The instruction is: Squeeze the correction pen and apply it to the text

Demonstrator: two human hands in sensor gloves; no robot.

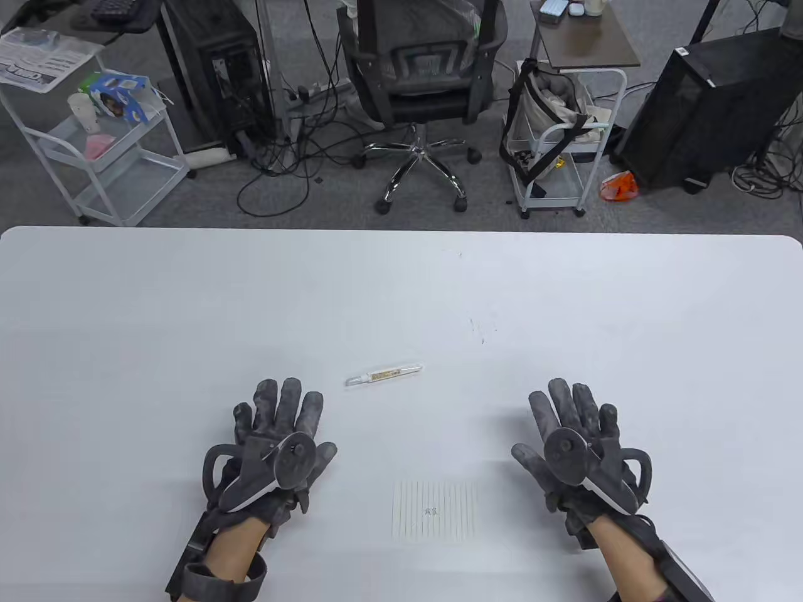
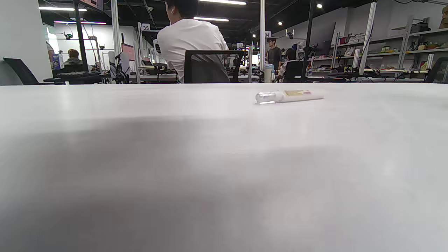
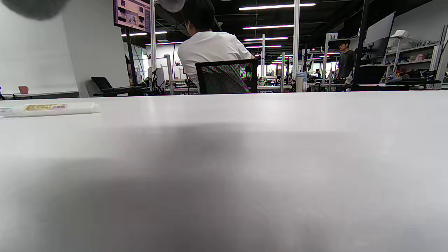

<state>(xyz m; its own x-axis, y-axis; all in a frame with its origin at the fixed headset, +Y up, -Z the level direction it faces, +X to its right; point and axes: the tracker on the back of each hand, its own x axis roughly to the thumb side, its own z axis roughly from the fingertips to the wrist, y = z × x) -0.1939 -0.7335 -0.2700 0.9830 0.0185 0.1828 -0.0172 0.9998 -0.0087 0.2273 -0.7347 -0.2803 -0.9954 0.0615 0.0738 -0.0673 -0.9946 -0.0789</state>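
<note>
The left hand (image 1: 279, 439) is lying flat on the white tabletop (image 1: 125, 326), fingers spread and gripping nothing, its tracker covering the back of the hand so the knuckles are hidden, and its forearm is running off the bottom edge of the table view. Just beyond its fingertips, toward the middle, the correction pen (image 1: 384, 375) is resting on its side, well apart from both hands; the label print is too small to read. In the left wrist view the pen (image 2: 288, 96) is showing with its clear cap pointing left, while in the right wrist view it (image 3: 49, 109) is being cut off at the left edge. Nearer the person, between the hands, a lined slip of paper (image 1: 434, 511) is lying flat, carrying a small handwritten mark (image 1: 431, 512) that is too faint to make out. The right hand (image 1: 574, 442) is likewise resting open and flat, grasping nothing, only a blurred dark edge of it showing at the top of its own wrist view. Beyond the tabletop, a grey floor is holding a black office chair (image 1: 423, 81), white carts and tangled cables.
</note>
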